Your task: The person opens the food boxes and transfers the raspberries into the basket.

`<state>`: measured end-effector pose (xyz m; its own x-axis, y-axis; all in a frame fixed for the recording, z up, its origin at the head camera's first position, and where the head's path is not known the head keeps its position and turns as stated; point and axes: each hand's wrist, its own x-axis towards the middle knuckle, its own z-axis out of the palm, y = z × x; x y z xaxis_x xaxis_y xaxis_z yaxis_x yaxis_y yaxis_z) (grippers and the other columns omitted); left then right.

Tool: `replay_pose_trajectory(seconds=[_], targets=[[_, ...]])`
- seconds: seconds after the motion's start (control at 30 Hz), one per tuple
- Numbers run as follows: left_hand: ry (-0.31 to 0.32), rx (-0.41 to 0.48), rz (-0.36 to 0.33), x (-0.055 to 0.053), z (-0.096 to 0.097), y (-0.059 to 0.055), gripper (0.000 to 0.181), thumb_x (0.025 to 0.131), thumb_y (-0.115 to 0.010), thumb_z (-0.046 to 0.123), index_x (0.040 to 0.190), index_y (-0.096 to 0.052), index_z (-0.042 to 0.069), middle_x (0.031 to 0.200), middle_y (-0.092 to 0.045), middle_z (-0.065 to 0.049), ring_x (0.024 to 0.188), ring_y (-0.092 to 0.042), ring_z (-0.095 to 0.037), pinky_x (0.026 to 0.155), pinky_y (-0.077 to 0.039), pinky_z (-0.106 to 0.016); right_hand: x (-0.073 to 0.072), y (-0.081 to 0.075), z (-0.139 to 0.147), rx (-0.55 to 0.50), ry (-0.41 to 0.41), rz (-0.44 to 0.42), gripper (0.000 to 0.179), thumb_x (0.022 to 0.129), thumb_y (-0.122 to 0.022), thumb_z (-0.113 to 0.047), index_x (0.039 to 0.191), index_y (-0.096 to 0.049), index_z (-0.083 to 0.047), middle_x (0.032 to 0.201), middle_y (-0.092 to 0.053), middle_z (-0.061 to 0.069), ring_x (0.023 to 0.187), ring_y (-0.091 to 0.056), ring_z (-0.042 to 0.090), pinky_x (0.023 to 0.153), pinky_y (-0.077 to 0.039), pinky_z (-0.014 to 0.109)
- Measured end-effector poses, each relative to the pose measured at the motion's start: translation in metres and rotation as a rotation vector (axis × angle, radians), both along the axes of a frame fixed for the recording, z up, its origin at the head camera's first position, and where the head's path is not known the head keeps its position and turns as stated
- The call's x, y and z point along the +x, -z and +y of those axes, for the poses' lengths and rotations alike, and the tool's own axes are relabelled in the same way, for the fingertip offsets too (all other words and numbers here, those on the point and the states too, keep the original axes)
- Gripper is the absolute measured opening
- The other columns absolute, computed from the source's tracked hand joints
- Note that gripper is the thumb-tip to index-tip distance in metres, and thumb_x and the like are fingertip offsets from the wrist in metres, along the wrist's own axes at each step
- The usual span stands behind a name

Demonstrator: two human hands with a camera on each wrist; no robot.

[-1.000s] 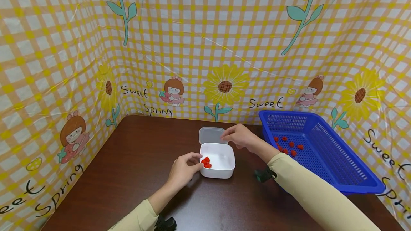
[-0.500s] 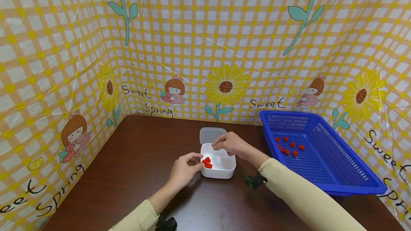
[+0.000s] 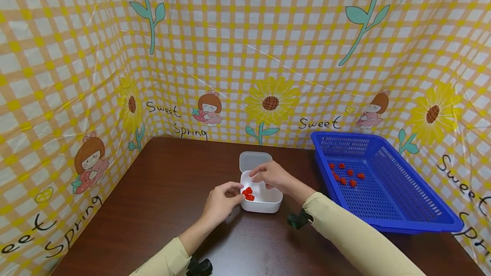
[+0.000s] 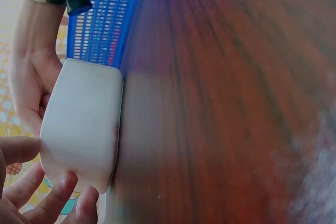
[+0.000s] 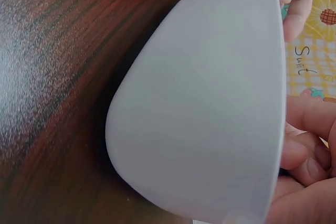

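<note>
A white plastic box (image 3: 262, 206) stands on the table, with several red raspberries (image 3: 248, 194) clustered in its left part. My left hand (image 3: 220, 202) holds the box's left side, thumb nearer me and fingers beyond; in the left wrist view its fingertips (image 4: 63, 179) touch the wall. My right hand (image 3: 273, 176) is over the box with its fingertips down inside the far left part. In the right wrist view the box wall (image 5: 205, 98) hides those fingertips, and its visible fingers (image 5: 307, 150) are curled. Whether they pinch anything cannot be seen.
A translucent lid (image 3: 255, 159) lies just behind the box. At the right stands a blue perforated basket (image 3: 399, 195) with several raspberries (image 3: 350, 173) toward its left end. A dark wooden table (image 3: 153, 208) carries everything, with a checked cloth (image 3: 230, 46) behind and at the sides.
My right hand has moved left and down, from above the lid and the box's far right corner to inside the box. The left hand has kept its place on the box.
</note>
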<state>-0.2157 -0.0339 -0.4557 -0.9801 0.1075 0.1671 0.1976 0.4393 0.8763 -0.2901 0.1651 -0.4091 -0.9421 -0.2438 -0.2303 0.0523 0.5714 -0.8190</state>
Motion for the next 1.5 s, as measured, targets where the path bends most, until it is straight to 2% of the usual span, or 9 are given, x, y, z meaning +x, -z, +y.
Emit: replay_pose_trajectory(seconds=[0.23, 0.43, 0.73, 0.97, 1.2, 1.5], targets=[[0.002, -0.003, 0.013, 0.0, 0.0, 0.0, 0.028, 0.084, -0.076, 0.023, 0.111, -0.075, 0.018, 0.086, -0.072, 0.008, 0.08, -0.065, -0.01, 0.066, -0.047, -0.03, 0.003, 0.005, -0.006, -0.014, 0.005, 0.012, 0.018, 0.088, -0.071, -0.004, 0.105, -0.077, -0.003, 0.097, -0.066, 0.009, 0.052, -0.036, 0.012, 0.049, -0.034, 0.022], [0.001, 0.004, 0.011, 0.001, 0.0, -0.001, 0.028, 0.085, -0.076, 0.024, 0.112, -0.075, 0.018, 0.087, -0.072, 0.007, 0.08, -0.066, -0.011, 0.065, -0.047, -0.031, 0.005, 0.016, -0.013, 0.006, -0.014, 0.032, 0.018, 0.087, -0.071, -0.004, 0.103, -0.077, -0.002, 0.091, -0.072, 0.006, 0.061, -0.044, 0.014, 0.049, -0.037, 0.023], [0.0, 0.008, 0.001, 0.002, 0.0, 0.0, 0.028, 0.085, -0.077, 0.025, 0.111, -0.075, 0.017, 0.087, -0.072, 0.007, 0.078, -0.064, -0.011, 0.063, -0.047, -0.03, 0.008, 0.028, -0.021, 0.025, 0.036, 0.014, 0.01, 0.086, -0.072, -0.005, 0.094, -0.076, -0.002, 0.081, -0.073, 0.005, 0.059, -0.047, 0.016, 0.047, -0.038, 0.023], [-0.005, -0.005, 0.015, 0.002, 0.0, 0.0, 0.028, 0.084, -0.077, 0.023, 0.111, -0.075, 0.017, 0.086, -0.072, 0.007, 0.075, -0.063, -0.009, 0.062, -0.045, -0.028, 0.01, 0.027, -0.023, 0.049, 0.043, 0.019, 0.008, 0.086, -0.072, -0.003, 0.092, -0.076, 0.0, 0.076, -0.071, 0.004, 0.047, -0.04, 0.013, 0.045, -0.035, 0.021], [-0.008, 0.001, 0.025, 0.003, -0.001, -0.001, 0.028, 0.084, -0.077, 0.024, 0.111, -0.076, 0.018, 0.087, -0.072, 0.006, 0.074, -0.063, -0.008, 0.061, -0.045, -0.028, 0.01, 0.026, -0.024, 0.085, 0.028, 0.018, 0.005, 0.084, -0.074, -0.005, 0.086, -0.076, -0.002, 0.068, -0.066, 0.001, 0.046, -0.042, 0.01, 0.045, -0.034, 0.02], [-0.01, 0.004, 0.026, 0.003, 0.0, 0.0, 0.027, 0.084, -0.078, 0.023, 0.11, -0.076, 0.018, 0.088, -0.073, 0.006, 0.076, -0.064, -0.009, 0.062, -0.045, -0.028, 0.01, 0.027, -0.024, 0.093, 0.034, 0.013, 0.006, 0.086, -0.073, -0.006, 0.081, -0.076, -0.003, 0.061, -0.059, -0.001, 0.044, -0.04, 0.01, 0.044, -0.033, 0.02]])
